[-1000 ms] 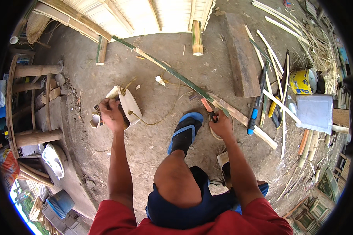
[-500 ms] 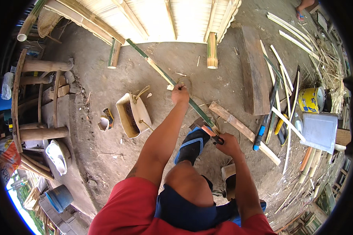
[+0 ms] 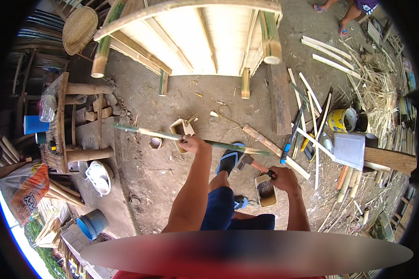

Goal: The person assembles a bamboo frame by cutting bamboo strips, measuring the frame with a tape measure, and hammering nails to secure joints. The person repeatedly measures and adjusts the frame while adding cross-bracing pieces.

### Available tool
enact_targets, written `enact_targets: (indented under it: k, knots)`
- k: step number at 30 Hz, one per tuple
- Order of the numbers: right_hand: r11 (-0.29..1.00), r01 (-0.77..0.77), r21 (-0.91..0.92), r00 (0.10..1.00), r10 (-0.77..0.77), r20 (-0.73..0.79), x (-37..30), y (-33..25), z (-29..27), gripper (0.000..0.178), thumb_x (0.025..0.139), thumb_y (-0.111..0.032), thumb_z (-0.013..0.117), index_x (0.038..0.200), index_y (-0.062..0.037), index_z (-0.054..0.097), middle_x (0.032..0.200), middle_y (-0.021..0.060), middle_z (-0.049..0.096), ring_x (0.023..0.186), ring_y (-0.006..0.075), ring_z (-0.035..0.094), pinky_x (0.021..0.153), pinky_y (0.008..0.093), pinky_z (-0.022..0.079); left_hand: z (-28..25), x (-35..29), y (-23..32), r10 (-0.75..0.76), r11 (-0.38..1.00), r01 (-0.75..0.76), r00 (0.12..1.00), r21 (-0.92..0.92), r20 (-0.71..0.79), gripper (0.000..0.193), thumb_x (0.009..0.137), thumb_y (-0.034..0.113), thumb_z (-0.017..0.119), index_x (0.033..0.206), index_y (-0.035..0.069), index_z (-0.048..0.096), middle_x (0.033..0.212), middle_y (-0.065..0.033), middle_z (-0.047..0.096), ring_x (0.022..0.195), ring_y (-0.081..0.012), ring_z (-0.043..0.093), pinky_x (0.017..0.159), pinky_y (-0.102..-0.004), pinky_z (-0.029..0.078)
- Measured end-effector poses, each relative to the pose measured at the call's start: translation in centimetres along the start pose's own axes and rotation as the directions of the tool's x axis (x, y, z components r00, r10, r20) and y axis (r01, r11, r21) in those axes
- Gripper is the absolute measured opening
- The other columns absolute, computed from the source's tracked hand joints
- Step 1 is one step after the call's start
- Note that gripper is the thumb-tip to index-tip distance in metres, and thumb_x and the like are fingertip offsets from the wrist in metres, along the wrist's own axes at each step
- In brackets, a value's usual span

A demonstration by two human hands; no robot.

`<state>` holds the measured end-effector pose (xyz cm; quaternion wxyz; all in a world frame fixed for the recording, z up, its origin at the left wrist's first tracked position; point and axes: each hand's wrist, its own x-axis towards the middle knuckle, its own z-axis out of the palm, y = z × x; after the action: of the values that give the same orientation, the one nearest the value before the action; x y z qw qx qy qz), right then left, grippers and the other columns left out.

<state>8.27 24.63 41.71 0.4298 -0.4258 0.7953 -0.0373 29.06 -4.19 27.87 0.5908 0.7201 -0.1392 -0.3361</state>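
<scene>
My left hand (image 3: 193,144) is closed around a long bamboo strip (image 3: 228,148), green with pale bare stretches. The strip lies almost crosswise in front of me, held off the ground, its left end out past the white container. In my right hand (image 3: 286,180) is a hammer (image 3: 258,165) with an orange handle and a dark grip. The hammer's head points left, just below the strip's right end and apart from it. Under my left hand stands a cut-open whitish container (image 3: 178,128), partly covered by the hand and strip.
Ahead stands a bamboo frame with pale slats (image 3: 181,44). To the right lie a thick timber (image 3: 278,102), a blue-ended saw (image 3: 293,135), pale strips and a yellow bucket (image 3: 342,120). A wooden bench (image 3: 91,154) stands left. Another person's feet (image 3: 343,29) show far right.
The bamboo strip has swung from a steep diagonal to nearly level, lifted with my left hand leftward. The hammer has come away from the strip's near end. My view has tilted farther up.
</scene>
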Motion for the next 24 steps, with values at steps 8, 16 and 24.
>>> enact_targets:
  k: [8, 16, 24]
  knots:
    - [0.975, 0.075, 0.209, 0.997, -0.068, -0.044, -12.9, -12.7, -7.6, 0.035, 0.074, -0.030, 0.080, 0.095, -0.0049, 0.067, 0.080, 0.0158, 0.070, 0.078, 0.0365, 0.070, 0.070, 0.0448, 0.054, -0.8, 1.7, 34.9, 0.513, 0.858, -0.459, 0.776, -0.231, 0.367, 0.013, 0.108, 0.020, 0.045, 0.114, 0.009, 0.048, 0.097, -0.0026, 0.052, 0.078, -0.0147, 0.049, 0.063, -0.0275, 0.041]
    - [0.878, 0.222, 0.424, 0.938, -0.072, -0.340, -8.1, -23.1, -17.7, 0.036, 0.081, -0.029, 0.079, 0.087, -0.0007, 0.057, 0.069, 0.0172, 0.058, 0.063, 0.0335, 0.057, 0.061, 0.0438, 0.045, 15.1, 3.4, 49.1, 0.337, 0.261, -0.948, 0.268, 0.184, 0.903, 0.011, 0.103, 0.026, 0.050, 0.111, 0.022, 0.055, 0.083, -0.0108, 0.072, 0.077, -0.0403, 0.070, 0.064, -0.0530, 0.052]
    - [0.788, 0.206, 0.580, 0.862, 0.134, -0.488, 9.1, -31.1, -36.5, 0.031, 0.088, -0.023, 0.076, 0.086, -0.0005, 0.054, 0.065, 0.0125, 0.054, 0.058, 0.0213, 0.054, 0.056, 0.0388, 0.043, 42.8, 3.2, 49.3, 0.294, 0.266, -0.962, 0.145, 0.065, 0.945, 0.013, 0.103, 0.028, 0.050, 0.114, 0.022, 0.055, 0.092, -0.0161, 0.072, 0.085, -0.0426, 0.069, 0.072, -0.0531, 0.054]
